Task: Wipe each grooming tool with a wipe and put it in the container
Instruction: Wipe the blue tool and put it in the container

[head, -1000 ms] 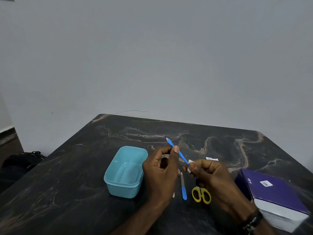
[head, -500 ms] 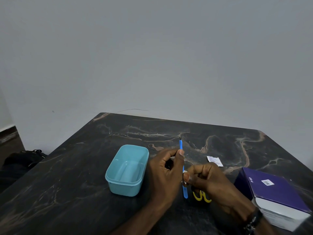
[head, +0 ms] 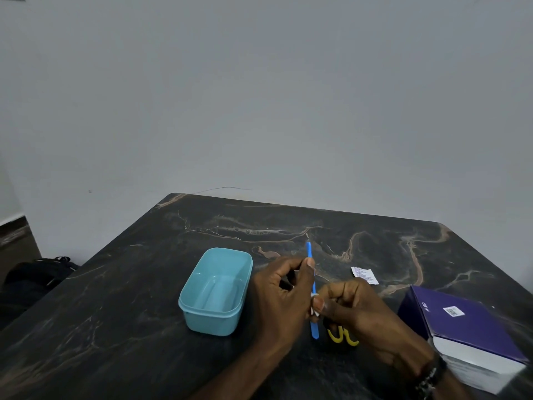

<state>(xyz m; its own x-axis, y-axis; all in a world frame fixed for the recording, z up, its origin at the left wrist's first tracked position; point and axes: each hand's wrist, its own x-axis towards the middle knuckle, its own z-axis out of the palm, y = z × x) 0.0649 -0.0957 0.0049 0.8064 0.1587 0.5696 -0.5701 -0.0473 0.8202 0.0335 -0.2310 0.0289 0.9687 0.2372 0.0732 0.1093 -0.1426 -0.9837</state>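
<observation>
A: Fingers first. What do they grasp?

B: Left hand [head: 284, 295] pinches a thin blue tool [head: 309, 252] near its upper half, thumb and forefinger curled round it. Right hand [head: 357, 310] pinches a white wipe [head: 314, 311] wrapped about the same shaft, just below the left fingers.

A: How does the tool lie?

B: Long axis runs away from the person, nearly straight ahead, far tip sticking out beyond the left fingers. I judge the wiping stroke runs along that axis, the right fingers sliding the wipe while the left ones steady it.

A: And the blue piece showing below the wipe?

B: Lower blue end [head: 314, 332], right in line with the shaft. Whether it is the same tool or another one lying on the bench [head: 144, 284], I cannot tell.

A: Which hand is nearer the container?

B: Left. The tub [head: 215, 293] sits just left of the left fingers, open, nothing in it. So no tool is stowed yet, and the drop looks to be a short move leftward.

A: Farther out?

B: Yellow scissors [head: 343, 337] under the right hand, only the handles showing. A torn sachet [head: 364, 275] beyond the right fingers. A purple box [head: 461, 330] to the right.
</observation>
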